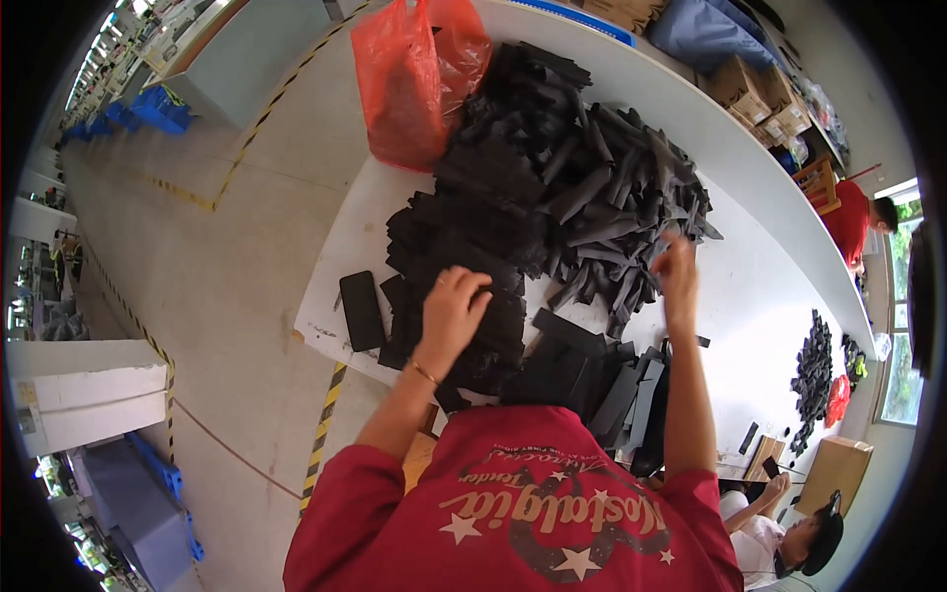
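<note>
On the white table, my left hand [456,308] rests over neat stacks of black flat pieces [473,232], its fingers bent but apart. No piece shows in it. At the right edge of a loose heap of black strips [607,187], my right hand [676,276] is raised with thumb and finger apart, and I see nothing held there. Close to my body lie more black pieces [552,370] and some flat dark grey strips [636,395]. A black phone [362,311] lies left of the stacks.
A red plastic bag [409,94] stands at the table's far left corner. A long white panel [730,133] borders the table's far side. Farther right are another black heap [814,370], a cardboard box [837,477] and a person in a black cap [814,543]. Someone in red [850,222] is beyond the panel.
</note>
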The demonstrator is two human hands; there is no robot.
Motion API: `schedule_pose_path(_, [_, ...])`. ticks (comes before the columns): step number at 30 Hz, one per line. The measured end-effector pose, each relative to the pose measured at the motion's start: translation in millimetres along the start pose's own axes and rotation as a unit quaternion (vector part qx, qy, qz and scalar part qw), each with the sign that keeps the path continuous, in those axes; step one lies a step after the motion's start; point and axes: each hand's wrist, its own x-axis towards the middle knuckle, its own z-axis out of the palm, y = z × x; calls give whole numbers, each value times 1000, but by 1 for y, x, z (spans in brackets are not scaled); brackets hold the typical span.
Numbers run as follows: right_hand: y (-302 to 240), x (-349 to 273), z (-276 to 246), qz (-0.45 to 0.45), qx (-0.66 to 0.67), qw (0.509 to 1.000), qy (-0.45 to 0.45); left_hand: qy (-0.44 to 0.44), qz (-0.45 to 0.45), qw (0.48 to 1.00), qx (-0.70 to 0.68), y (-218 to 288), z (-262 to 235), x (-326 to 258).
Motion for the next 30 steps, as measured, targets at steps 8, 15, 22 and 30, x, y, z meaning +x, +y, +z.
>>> schedule_pose_path(8, [29, -98, 45, 32, -41, 988, -147, -180, 141, 970, 81, -36, -11, 36])
schedule_pose_path(15, [23, -117, 27, -43, -136, 967, -211, -178, 118, 977, 27, -39, -18, 35])
schedule_pose_path(22, [6, -121, 36, -36, -116, 958, -261, -145, 104, 984, 8, -36, -31, 24])
schedule_pose_path(30, [-3, -113, 74, -83, -104, 952, -277, -116, 171, 978, 1, -6, -21, 16])
